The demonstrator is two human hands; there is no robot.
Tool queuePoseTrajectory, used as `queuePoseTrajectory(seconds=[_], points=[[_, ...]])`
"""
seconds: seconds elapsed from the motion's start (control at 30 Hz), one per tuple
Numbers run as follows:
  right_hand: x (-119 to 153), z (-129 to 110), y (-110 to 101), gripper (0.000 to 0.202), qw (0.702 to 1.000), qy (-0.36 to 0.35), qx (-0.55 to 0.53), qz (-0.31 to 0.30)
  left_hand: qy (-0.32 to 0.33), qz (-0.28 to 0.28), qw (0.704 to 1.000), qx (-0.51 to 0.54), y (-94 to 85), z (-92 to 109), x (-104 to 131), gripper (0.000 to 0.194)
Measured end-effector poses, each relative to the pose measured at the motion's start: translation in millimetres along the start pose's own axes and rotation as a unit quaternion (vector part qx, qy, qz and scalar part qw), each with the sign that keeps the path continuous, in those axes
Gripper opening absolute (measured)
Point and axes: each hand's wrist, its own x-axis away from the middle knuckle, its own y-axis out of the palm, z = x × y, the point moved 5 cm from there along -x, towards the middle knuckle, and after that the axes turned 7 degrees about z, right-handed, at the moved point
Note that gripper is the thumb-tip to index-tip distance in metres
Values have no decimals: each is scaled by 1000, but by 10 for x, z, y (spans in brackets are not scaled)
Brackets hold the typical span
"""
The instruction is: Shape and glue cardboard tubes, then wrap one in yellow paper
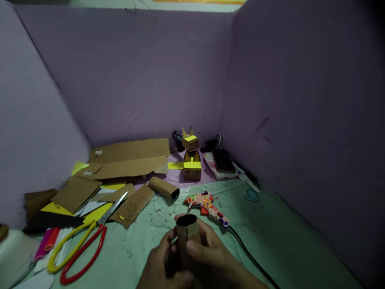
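Observation:
A brown cardboard tube stands upright at the bottom centre, its dark open end facing up. My left hand is wrapped round its left side and lower part. From the right, my right hand grips the same tube, with the thumb lying across its front. Just beyond the hands lies a flower-patterned glue gun with a black cord. A second cardboard tube rests on its side behind the hands. The lower end of the held tube is hidden by the fingers and shadow.
Scissors with yellow and red handles lie at left near cardboard pieces. Long cardboard leans at the back. Two small cardboard figures, the front one boxy, stand at back centre. A phone lies at right. Purple walls enclose the table.

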Motion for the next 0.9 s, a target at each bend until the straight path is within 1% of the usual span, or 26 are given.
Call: queuePoseTrajectory(seconds=[0.03, 0.07, 0.1, 0.13, 0.17, 0.2, 0.23, 0.27, 0.3, 0.33, 0.37, 0.43, 0.5, 0.57, 0.63, 0.67, 0.73, 0.77, 0.8, 0.83, 0.9], points=[[0, 7, -8, 47, 1000, 1, 11, 6, 6, -13, 999, -45, -33, 29, -1, 76], [-2, 11, -23, 45, 1000, 0, 23, 16, 14, -23, 994, -110, -107, 65, 0, 65], [-4, 13, -41, 46, 999, -1, 36, 27, 23, -24, 981, -192, -232, 108, 4, 55], [-5, 12, -59, 48, 998, -1, 49, 39, 20, -7, 955, -296, -418, 149, 11, 44], [-4, 10, -75, 52, 997, -2, 63, 49, 18, 57, 917, -394, -681, 218, 25, 39], [-2, 9, -86, 56, 996, -2, 75, 57, 13, 138, 865, -481, -973, 307, 58, 41], [3, 11, -90, 59, 995, 0, 85, 60, -15, 206, 802, -561, -1259, 380, 110, 43], [10, 15, -88, 61, 994, 4, 93, 61, -44, 248, 729, -637, -1506, 444, 170, 44], [17, 21, -82, 62, 993, 7, 100, 60, -65, 242, 677, -692, -1683, 472, 212, 41], [25, 29, -77, 62, 992, 10, 106, 62, -81, 244, 658, -708, -1824, 485, 253, 37], [31, 34, -73, 61, 991, 12, 112, 65, -94, 235, 648, -718, -1915, 477, 281, 35], [37, 39, -72, 57, 989, 9, 129, 74, -119, 219, 650, -718, -1991, 421, 299, 36], [31, 42, -88, 56, 986, 5, 140, 86, -140, 223, 653, -710, -1984, 369, 277, 46], [19, 45, -123, 55, 984, 1, 145, 99, -157, 243, 654, -699, -1953, 362, 254, 53], [4, 29, -171, 56, 981, -16, 157, 114, -171, 268, 654, -687, -1928, 402, 275, 52], [-3, 6, -191, 57, 977, -36, 172, 119, -169, 286, 654, -680, -1922, 439, 307, 49], [-12, -59, -206, 61, 965, -86, 215, 121, -137, 329, 658, -664, -1927, 522, 405, 46], [-13, -92, -198, 63, 958, -108, 238, 117, -87, 367, 664, -646, -1929, 577, 464, 43], [-14, -121, -180, 65, 952, -125, 258, 110, -42, 391, 668, -631, -1928, 607, 520, 40], [-13, -142, -153, 66, 947, -137, 273, 100, -1, 403, 672, -622, -1915, 617, 565, 38], [-10, -162, -89, 67, 944, -145, 285, 79, 95, 384, 695, -601, -1822, 600, 603, 32]])
